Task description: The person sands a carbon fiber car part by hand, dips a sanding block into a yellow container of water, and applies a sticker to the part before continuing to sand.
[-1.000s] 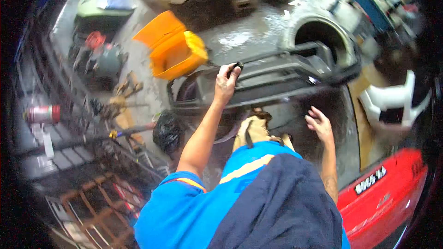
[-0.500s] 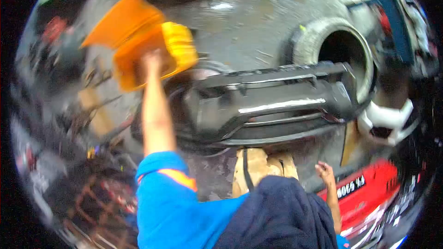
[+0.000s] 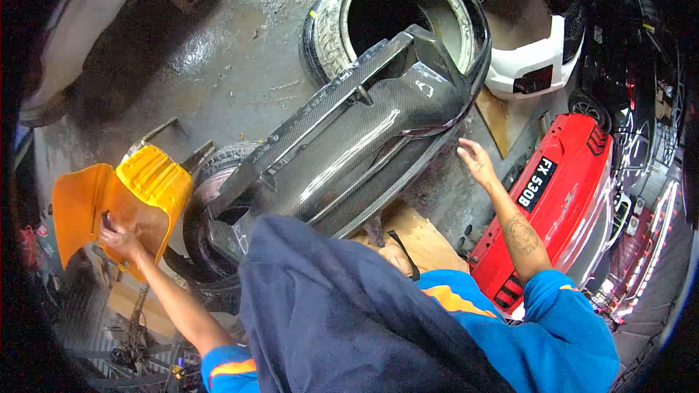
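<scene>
My left hand (image 3: 122, 239) reaches out at lower left, its fingers curled at an orange-yellow plastic chair (image 3: 153, 178). The chair is tilted, and its surface hides part of my grip. Close beside it lies a carbon-fibre-patterned car bumper (image 3: 342, 153), propped across a large white-rimmed tyre (image 3: 331, 36) at the far end and another tyre (image 3: 211, 164) at the near end. My right hand (image 3: 477, 162) is held out with nothing in it, fingers apart, just right of the bumper's edge. Whether it touches the bumper is not clear.
At right lies a red car bumper (image 3: 550, 196) with a number plate, and behind it a white bumper (image 3: 531, 65). Cardboard (image 3: 419, 236) lies on the floor beneath the carbon-patterned bumper. Wet-looking concrete floor (image 3: 247, 51) stretches ahead; a large pale panel (image 3: 87, 36) stands at upper left.
My view has turned, so the bumper now appears slanted and the chair sits lower left. My left hand stays at the chair. My right arm has come forward and is raised beside the bumper.
</scene>
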Tool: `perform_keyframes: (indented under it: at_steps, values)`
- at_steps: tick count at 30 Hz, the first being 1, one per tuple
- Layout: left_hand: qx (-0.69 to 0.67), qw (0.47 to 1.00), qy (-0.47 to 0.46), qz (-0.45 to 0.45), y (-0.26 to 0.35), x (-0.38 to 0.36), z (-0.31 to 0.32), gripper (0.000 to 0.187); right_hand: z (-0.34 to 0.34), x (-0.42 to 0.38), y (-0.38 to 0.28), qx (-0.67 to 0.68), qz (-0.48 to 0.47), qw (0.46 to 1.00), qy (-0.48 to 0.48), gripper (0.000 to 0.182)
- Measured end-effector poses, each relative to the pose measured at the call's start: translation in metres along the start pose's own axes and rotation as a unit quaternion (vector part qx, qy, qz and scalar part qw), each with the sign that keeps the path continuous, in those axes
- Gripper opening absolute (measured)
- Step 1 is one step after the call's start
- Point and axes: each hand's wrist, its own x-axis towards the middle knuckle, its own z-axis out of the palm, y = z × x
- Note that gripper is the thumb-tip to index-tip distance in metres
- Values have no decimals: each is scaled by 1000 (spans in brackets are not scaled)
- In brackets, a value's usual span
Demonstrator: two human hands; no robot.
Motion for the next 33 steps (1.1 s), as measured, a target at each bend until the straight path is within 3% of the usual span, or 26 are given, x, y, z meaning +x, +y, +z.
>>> perform_keyframes:
  at_steps: [2,3,4,5,6,7,9,13,14,16,19,20,21,22,23,24,26,28,30,33]
  values:
    - [-159,987,30,-7,164,84,-134,26,-4,16,-19,6,-63,994,89,41]
    - [-230,973,6,18,207,88,-154,27,-9,22,-33,-33,-121,986,113,41]
    - [-298,953,-21,46,243,89,-165,30,-7,30,-45,-69,-176,972,137,40]
    - [-264,960,-58,76,291,85,-180,36,-2,40,-48,-70,-201,968,133,40]
    - [-339,931,-127,36,356,77,-197,43,5,51,-51,-97,-255,953,133,42]
    - [-414,899,-134,58,408,59,-186,50,10,58,-56,-111,-298,941,112,47]
    - [-447,859,-193,157,541,55,-224,55,25,67,-62,-142,-319,935,60,52]
    - [-532,787,-256,179,738,11,-250,48,27,90,-46,-157,-406,900,20,55]
    - [-553,767,-277,171,759,7,-249,46,20,98,-37,-266,-401,875,54,56]
    - [-486,808,-278,183,771,6,-240,45,-8,114,-20,-293,-371,874,115,57]
    - [-398,855,-268,197,759,4,-224,42,-27,145,15,-223,-428,875,41,52]
    - [-396,854,-277,195,752,7,-222,41,-37,151,16,-247,-420,870,74,50]
    - [-403,846,-279,212,751,8,-218,41,-41,167,18,-198,-376,893,146,50]
    - [-396,847,-284,215,756,8,-217,41,-35,191,27,-213,-315,883,276,50]
    - [-402,838,-290,227,764,8,-215,42,-50,198,29,-129,-249,923,262,52]
    - [-410,828,-296,241,774,9,-210,42,-57,202,29,-128,-188,947,228,55]
    - [-434,797,-309,284,802,13,-203,45,-41,223,44,-27,-250,929,272,57]
    - [-452,779,-280,331,852,14,-200,48,-38,230,49,-15,-251,926,281,57]
    - [-393,759,-340,392,893,22,-203,50,-35,224,49,-12,-248,924,289,56]
    - [-447,731,-338,388,854,25,-192,49,-39,222,44,17,-241,927,287,54]
